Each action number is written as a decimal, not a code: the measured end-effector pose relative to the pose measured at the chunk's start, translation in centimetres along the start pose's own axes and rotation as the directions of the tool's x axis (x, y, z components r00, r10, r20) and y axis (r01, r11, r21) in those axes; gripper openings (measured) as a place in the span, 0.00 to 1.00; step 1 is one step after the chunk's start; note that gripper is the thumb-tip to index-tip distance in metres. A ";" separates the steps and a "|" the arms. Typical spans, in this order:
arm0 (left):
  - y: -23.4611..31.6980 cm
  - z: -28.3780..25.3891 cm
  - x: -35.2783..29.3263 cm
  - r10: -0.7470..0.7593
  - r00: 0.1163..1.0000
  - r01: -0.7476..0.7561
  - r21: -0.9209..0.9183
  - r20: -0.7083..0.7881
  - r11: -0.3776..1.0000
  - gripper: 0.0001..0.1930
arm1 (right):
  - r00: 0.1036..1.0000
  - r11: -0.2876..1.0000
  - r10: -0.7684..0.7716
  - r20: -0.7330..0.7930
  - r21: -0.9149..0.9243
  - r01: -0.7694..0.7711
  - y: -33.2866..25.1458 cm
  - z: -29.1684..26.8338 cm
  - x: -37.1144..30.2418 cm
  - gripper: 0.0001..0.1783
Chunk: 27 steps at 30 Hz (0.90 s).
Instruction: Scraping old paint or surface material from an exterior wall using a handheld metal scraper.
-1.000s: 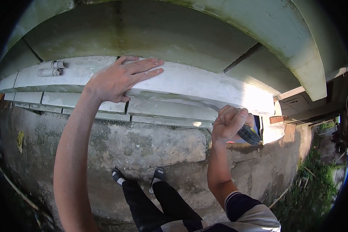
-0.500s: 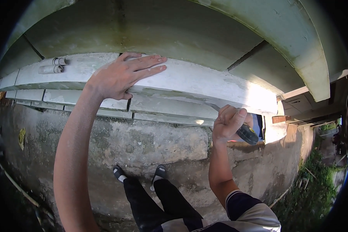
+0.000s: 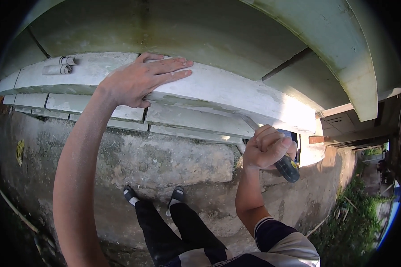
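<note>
My left hand lies with fingers spread on the top of a long white-dusted ledge, its thumb hooked over the front edge. To the right, my right hand is closed round the black handle of a scraper, which has a yellow spot near its butt. The scraper's narrow metal blade slants up and left to the green-tinged underside of the ledge; its tip is hard to make out there. Two curled greyish sheets, perhaps sandpaper, rest on the ledge at the far left.
Green-grey panels rise behind the ledge, with a curved pale beam at upper right. Lower pale slats run beneath it. My feet stand on stained concrete; plants grow at lower right.
My right hand and the scraper have shifted slightly downward, baring more of the blade. The left hand keeps its place on the ledge; the view has tilted a little.
</note>
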<state>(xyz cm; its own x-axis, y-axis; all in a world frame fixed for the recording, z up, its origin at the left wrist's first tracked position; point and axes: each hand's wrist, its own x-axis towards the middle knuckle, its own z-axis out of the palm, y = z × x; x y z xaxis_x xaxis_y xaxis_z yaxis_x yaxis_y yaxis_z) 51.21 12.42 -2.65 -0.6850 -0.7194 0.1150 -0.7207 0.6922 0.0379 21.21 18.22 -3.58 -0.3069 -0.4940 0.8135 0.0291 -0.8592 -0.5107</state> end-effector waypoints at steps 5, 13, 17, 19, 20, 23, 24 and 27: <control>-0.4 0.4 -0.2 -0.011 1.000 0.011 0.002 0.011 1.000 0.70 | 0.996 0.999 -0.035 0.077 -0.034 0.038 -0.3 0.4 0.3 0.23; 0.0 0.1 -0.1 0.015 1.000 -0.014 0.053 -0.027 0.998 0.69 | 0.999 0.995 0.033 0.005 -0.096 -0.033 0.8 1.0 0.1 0.22; 0.0 0.5 0.1 0.005 1.000 -0.003 0.074 -0.026 0.997 0.71 | 0.994 0.996 -0.060 0.087 -0.065 0.066 0.4 -0.2 0.2 0.22; 0.1 0.3 0.0 -0.006 1.000 0.007 0.064 -0.012 0.998 0.71 | 0.999 0.987 0.032 0.010 -0.160 -0.030 2.0 1.3 -0.4 0.22; 0.1 0.3 0.0 -0.019 1.000 0.019 0.054 -0.001 0.998 0.71 | 0.997 0.999 -0.007 0.080 -0.053 0.011 0.9 0.2 -0.2 0.22; 0.0 0.3 0.0 -0.004 1.000 0.006 0.079 -0.024 0.997 0.71 | 1.000 0.995 0.027 0.013 -0.099 -0.026 1.0 0.5 -0.1 0.22; -0.1 0.5 0.0 -0.005 1.000 0.006 0.080 -0.022 0.997 0.71 | 1.000 0.995 0.028 0.011 -0.097 -0.027 1.0 0.5 -0.1 0.22; -0.1 0.8 0.0 -0.033 0.999 0.032 0.076 0.000 0.997 0.72 | 0.992 0.994 -0.059 0.111 -0.087 0.069 0.2 -0.8 0.2 0.22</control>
<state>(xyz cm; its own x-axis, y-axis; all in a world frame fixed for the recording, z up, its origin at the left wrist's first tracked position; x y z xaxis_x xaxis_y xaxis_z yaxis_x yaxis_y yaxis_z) 51.17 12.29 -3.45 -0.6611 -0.7416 0.1141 -0.7486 0.6622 -0.0337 20.38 18.05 -3.75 -0.2003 -0.4542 0.8681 -0.0751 -0.8763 -0.4758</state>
